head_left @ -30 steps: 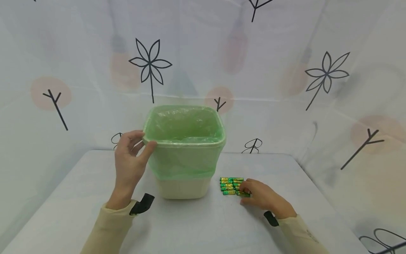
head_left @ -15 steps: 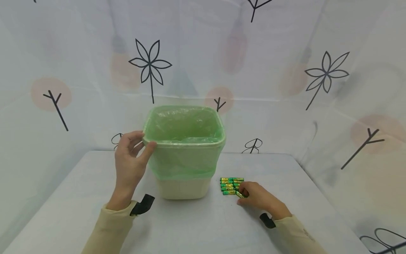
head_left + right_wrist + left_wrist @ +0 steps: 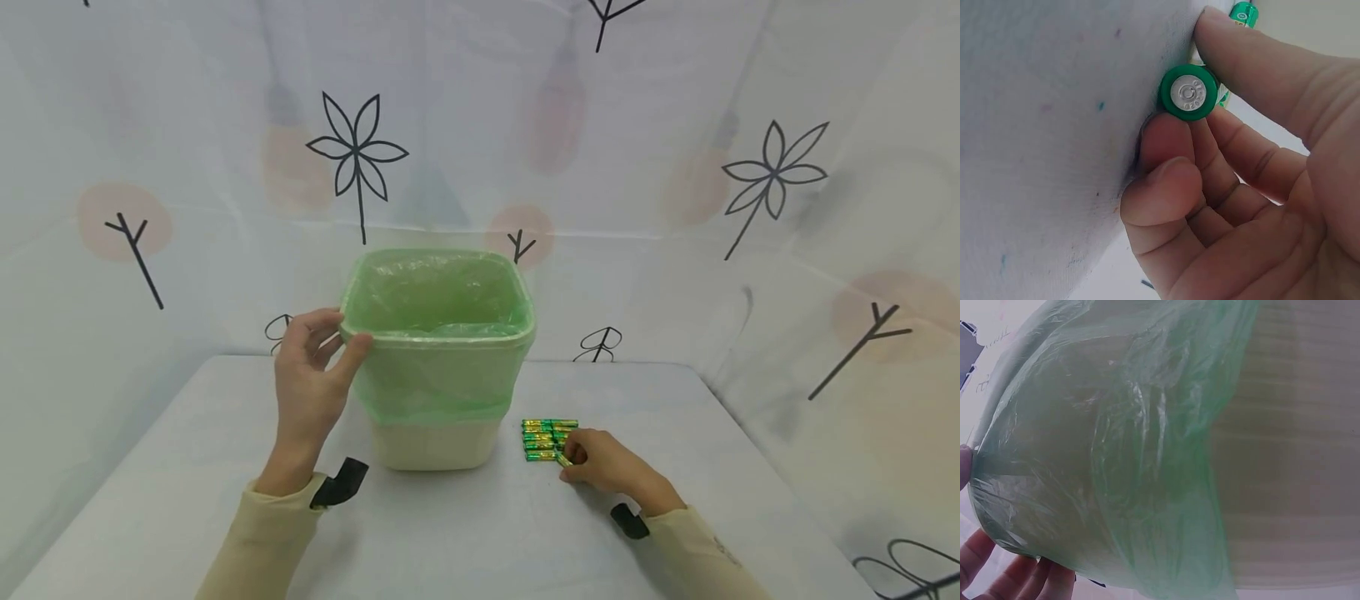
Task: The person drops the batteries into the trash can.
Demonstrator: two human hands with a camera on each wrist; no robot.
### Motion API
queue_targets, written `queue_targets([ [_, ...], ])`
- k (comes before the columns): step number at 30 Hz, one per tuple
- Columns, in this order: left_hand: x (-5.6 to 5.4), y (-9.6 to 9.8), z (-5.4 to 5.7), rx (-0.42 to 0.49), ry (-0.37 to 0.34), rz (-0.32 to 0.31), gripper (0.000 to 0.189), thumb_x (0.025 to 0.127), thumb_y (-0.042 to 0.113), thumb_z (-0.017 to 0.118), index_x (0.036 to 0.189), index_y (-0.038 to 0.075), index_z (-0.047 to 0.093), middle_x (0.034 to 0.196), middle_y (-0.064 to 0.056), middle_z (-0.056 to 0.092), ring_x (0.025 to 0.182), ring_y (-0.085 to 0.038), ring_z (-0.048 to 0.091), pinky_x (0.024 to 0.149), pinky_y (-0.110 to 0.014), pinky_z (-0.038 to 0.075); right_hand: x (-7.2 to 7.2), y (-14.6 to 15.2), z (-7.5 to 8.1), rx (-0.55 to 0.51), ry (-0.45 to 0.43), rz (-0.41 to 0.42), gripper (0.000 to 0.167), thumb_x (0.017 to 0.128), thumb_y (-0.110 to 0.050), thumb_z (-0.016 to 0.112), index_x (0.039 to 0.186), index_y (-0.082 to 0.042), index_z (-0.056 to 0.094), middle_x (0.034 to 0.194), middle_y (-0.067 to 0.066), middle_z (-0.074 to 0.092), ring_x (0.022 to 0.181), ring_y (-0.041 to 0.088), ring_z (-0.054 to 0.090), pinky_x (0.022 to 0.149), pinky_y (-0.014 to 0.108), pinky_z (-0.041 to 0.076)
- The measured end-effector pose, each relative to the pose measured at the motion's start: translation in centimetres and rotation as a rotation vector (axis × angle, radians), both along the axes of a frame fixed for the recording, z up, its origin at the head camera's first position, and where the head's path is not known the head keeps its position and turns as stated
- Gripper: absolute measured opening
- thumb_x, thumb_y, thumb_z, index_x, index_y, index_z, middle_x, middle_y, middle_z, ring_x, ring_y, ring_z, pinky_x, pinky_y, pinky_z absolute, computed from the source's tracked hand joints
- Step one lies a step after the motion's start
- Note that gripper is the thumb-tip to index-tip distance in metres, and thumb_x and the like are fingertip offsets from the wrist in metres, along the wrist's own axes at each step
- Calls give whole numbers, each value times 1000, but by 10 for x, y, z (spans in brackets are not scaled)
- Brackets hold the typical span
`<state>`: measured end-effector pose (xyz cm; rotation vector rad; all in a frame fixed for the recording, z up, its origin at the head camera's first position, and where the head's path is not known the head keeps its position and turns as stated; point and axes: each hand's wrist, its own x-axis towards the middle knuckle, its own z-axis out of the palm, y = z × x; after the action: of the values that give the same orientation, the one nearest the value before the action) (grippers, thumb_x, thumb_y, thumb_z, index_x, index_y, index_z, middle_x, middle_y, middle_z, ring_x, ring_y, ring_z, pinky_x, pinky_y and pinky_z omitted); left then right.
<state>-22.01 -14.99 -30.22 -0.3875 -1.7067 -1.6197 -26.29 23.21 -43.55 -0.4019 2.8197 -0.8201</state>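
A cream trash bin (image 3: 435,447) stands on the table, its mouth lined with a thin green trash bag (image 3: 438,383) folded down over the outside. My left hand (image 3: 309,392) grips the bin's rim at the near left corner, thumb in front and fingers behind. To the right of the bin, two columns of green and gold batteries (image 3: 542,436) lie side by side. Over their near right end, my right hand (image 3: 609,468) pinches one battery (image 3: 1189,92) between thumb and fingers, low against the tabletop. That battery's flat silver end faces the right wrist camera.
The white table (image 3: 510,542) reaches to a patterned fabric backdrop (image 3: 645,192) behind and at both sides. In the left wrist view, the bag's loose green hem (image 3: 1179,544) hangs against the ribbed bin wall.
My right hand has moved slightly left, and the battery in its fingers has turned askew from the row. The left hand keeps its place on the rim.
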Motion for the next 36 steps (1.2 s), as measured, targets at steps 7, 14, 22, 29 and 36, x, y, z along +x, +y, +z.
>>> queue_targets([
  [7, -1, 1, 0, 3, 5, -10, 38, 82, 6, 75, 112, -5, 54, 117, -7, 58, 112, -21, 59, 99, -28, 51, 3, 4, 11, -28, 13, -6, 23, 78, -14, 79, 87, -9, 59, 76, 1, 54, 69, 16, 49, 54, 27, 45],
  [14, -2, 3, -2, 6, 4, -20, 39, 83, 7, 75, 113, -4, 54, 119, -6, 56, 114, -20, 57, 100, -28, 50, 6, 15, 53, -66, 113, 0, 22, 83, -18, 75, 95, -8, 60, 78, 1, 53, 71, 16, 49, 54, 26, 46],
  [22, -2, 1, -1, -1, 24, -9, 38, 83, 4, 74, 113, -5, 53, 119, -9, 55, 114, -21, 57, 101, -28, 50, 8, 14, 137, -30, 303, 67, 22, 87, -24, 71, 99, -9, 60, 80, 1, 56, 71, 17, 52, 57, 25, 49],
  [29, -2, 1, 0, -3, 28, 4, 39, 82, 4, 75, 113, -6, 53, 118, -9, 56, 112, -22, 58, 100, -28, 50, 4, -7, 208, 8, 424, 136, 23, 88, -26, 71, 101, -9, 61, 83, 2, 58, 73, 18, 53, 62, 29, 50],
  [36, -2, 2, -2, 4, 27, -8, 39, 82, 5, 75, 112, -6, 53, 118, -9, 57, 112, -23, 58, 100, -28, 50, -7, -42, 242, 5, 422, 234, 23, 88, -25, 71, 102, -10, 62, 84, 3, 60, 75, 18, 55, 66, 32, 51],
])
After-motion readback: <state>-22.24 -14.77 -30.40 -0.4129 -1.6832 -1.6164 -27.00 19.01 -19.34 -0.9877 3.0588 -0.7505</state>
